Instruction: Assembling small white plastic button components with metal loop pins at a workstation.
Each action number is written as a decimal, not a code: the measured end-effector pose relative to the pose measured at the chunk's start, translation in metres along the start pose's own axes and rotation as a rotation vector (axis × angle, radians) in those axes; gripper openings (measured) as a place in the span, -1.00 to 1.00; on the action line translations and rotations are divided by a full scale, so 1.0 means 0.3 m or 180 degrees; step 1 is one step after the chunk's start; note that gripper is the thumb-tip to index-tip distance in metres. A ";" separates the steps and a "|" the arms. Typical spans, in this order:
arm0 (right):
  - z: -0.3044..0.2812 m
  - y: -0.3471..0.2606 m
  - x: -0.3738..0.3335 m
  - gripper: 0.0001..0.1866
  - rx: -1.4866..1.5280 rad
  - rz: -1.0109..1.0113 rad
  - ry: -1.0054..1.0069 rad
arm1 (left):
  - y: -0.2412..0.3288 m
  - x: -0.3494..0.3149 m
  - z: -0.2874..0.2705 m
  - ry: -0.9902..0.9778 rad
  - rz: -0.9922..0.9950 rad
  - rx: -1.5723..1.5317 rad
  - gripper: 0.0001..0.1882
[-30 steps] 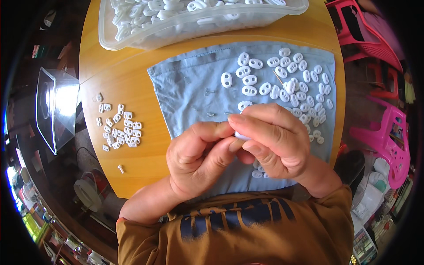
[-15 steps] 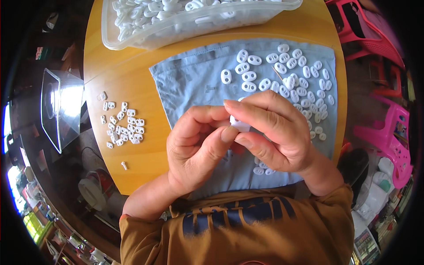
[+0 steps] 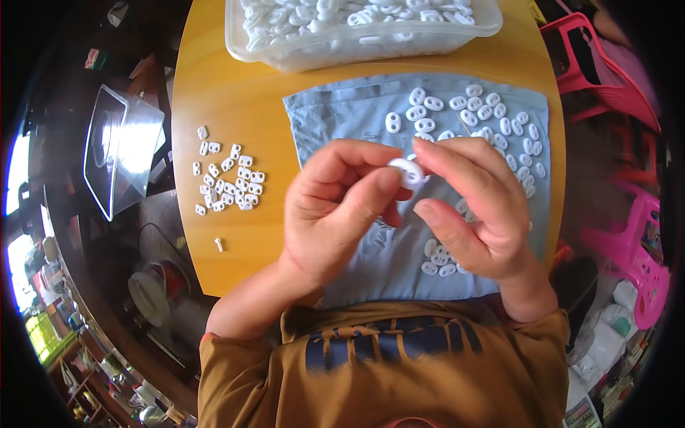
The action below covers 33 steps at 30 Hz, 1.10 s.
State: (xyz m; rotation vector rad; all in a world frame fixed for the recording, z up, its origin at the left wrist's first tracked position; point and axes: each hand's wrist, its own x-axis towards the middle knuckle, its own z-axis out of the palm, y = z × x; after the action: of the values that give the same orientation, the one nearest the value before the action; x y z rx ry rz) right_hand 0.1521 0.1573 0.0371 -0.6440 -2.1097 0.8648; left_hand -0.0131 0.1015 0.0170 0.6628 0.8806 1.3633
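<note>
Above the blue cloth [image 3: 335, 278], my left hand [image 3: 332, 207] pinches a white oval plastic piece with two holes [image 3: 407, 169] between thumb and forefinger. The piece is tilted, its holes facing up. Beside it, my right hand [image 3: 485, 207] is open, thumb and forefinger spread around the piece's right side. Whether the right fingertips touch it I cannot tell. Many similar white oval pieces [image 3: 434, 103] lie on the cloth's far right. Another small group of white oval pieces [image 3: 447, 270] sits near my right wrist. A thin stick [image 3: 464, 123] lies among the far pieces.
A clear plastic tub [image 3: 371, 53] full of white pieces stands at the table's far side. Smaller white two-hole pieces [image 3: 245, 173] lie loosely on the wooden table [image 3: 250, 100] at left, with one small white peg-like part [image 3: 220, 245] nearer. Pink chairs [image 3: 631, 257] stand to the right.
My right thumb and fingers have drawn away from the white oval piece and spread apart. The piece now shows more of its face in my left pinch. The whole view has shifted slightly.
</note>
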 end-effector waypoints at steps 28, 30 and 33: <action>-0.101 0.042 -0.050 -0.74 0.1322 0.0650 0.0738 | 0.005 0.025 0.024 -0.0210 0.0601 0.3237 -0.83; -0.095 0.052 -0.065 -0.74 0.1340 0.0737 0.0764 | 0.004 0.020 0.026 -0.0352 0.1078 0.3595 -0.81; -0.087 0.069 -0.079 -0.74 0.1348 0.0862 0.0799 | -0.008 -0.005 0.022 -0.0572 0.1240 0.3905 -0.79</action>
State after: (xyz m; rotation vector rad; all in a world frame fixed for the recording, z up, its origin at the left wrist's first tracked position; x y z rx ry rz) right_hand 0.1900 0.1643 0.0237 -0.7721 -1.5712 1.2645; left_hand -0.0063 0.1001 0.0187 1.9342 1.4640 0.9367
